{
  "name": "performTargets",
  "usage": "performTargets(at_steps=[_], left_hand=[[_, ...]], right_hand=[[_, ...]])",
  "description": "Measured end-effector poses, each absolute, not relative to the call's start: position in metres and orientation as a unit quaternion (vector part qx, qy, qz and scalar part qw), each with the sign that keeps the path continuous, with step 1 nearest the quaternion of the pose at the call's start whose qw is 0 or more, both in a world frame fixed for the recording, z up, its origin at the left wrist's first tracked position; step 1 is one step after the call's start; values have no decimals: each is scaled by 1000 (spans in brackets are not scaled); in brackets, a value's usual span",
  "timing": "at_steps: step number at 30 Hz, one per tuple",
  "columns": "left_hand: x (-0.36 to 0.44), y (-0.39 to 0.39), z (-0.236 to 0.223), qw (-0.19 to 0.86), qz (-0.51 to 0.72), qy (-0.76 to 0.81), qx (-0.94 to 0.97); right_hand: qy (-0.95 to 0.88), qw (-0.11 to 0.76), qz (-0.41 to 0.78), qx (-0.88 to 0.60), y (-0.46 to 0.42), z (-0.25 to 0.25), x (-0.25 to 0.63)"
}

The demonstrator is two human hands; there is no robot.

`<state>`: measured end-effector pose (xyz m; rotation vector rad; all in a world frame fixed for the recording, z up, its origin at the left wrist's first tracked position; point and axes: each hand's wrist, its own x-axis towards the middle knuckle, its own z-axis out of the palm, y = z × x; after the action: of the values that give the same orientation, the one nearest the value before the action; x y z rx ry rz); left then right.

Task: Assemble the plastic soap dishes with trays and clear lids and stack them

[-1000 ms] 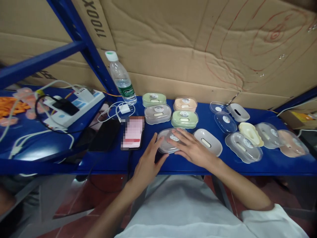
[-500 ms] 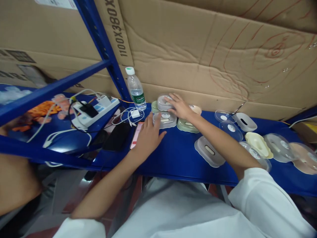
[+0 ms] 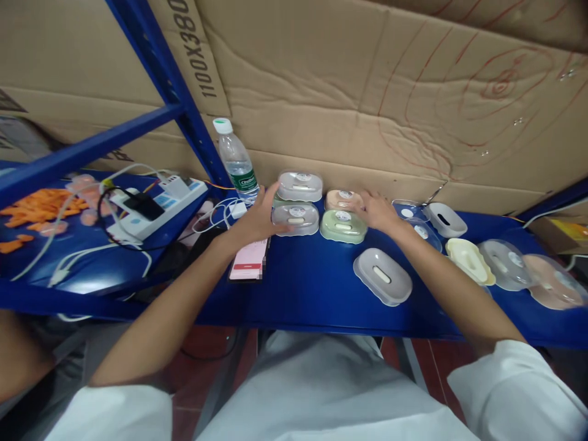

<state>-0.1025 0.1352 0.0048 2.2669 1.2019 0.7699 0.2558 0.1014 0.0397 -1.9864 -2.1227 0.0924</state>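
Observation:
On the blue shelf [image 3: 312, 288] lidded soap boxes are grouped at the back. A grey box [image 3: 300, 185] sits stacked on a green one. In front of it lies another grey box [image 3: 295, 218], and my left hand [image 3: 257, 220] rests against its left end, fingers curled round it. A green box [image 3: 342, 225] and a peach box [image 3: 343, 199] lie to the right. My right hand [image 3: 379, 210] lies beside those two, fingers flat and touching them. A grey box base [image 3: 383, 277] stands alone nearer me.
A water bottle [image 3: 236, 160] stands by the blue upright post. A phone [image 3: 249, 262], white charger cables [image 3: 219, 211] and a power strip [image 3: 156, 205] lie left. Loose clear lids and box bases [image 3: 468, 257] crowd the right end. Cardboard [image 3: 367, 92] backs the shelf.
The grey box went from the front of the shelf onto the green box at the back. My right hand let go of it and moved right. My left hand reached forward.

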Motion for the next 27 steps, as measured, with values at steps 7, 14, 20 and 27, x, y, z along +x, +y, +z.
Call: performTargets(at_steps=[7,14,20,27], left_hand=[[-99,173,8,431,266,381,774],[-97,172,1,447,274,423,739],[-97,163,11,418,276,416,759],[-85,159,13,331,279,383,816]], right_hand=[[-737,154,53,-656,110,21,242],[-768,170,36,-616,115,10,247],[-775,158,18,-612,97,17,255],[-804,122,28,-582,62,18,250]])
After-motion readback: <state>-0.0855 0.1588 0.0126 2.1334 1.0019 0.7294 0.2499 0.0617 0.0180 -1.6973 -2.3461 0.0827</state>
